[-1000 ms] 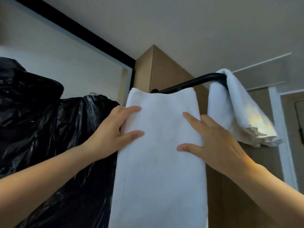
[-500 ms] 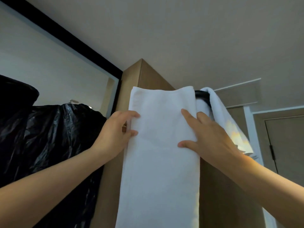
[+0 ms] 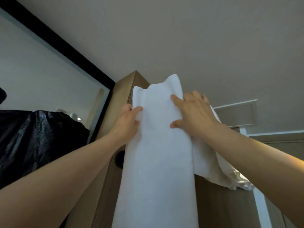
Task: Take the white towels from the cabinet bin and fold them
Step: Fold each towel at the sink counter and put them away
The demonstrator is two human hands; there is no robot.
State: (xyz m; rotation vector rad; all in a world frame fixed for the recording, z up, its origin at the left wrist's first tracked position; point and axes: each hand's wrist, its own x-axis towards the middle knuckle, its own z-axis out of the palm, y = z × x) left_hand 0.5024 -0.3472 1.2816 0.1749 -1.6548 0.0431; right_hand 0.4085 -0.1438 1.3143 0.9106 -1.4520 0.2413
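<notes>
Nearest, two bare forearms angled upward from the lower corners. At their ends, the left hand [image 3: 128, 122] pinching the left edge of the white towel [image 3: 158, 170], thumb across the front, fingers tucked behind. The right hand [image 3: 194, 116] on the opposite edge: index finger and thumb spread flat on the front face, remaining fingers curled round the side, apparently clamping cloth.

Towel held high in front of the wooden cabinet [image 3: 121, 89], hanging as a long narrow strip, top end humped above both hands, lower end out of view. Likely light, soft and limp, with no stiffness of its own, and a nap rough enough not to slip. Best taken at the two upper corners or along both long edges, kept taut between the hands for keeping the layers aligned.

Just behind on the right, a second cloth [image 3: 207, 165], creamier, drooping in loose folds, its support hidden. Farther left, a black plastic bag [image 3: 41, 142], then a black-framed panel [image 3: 41, 71] and pale ceiling [image 3: 197, 38].
</notes>
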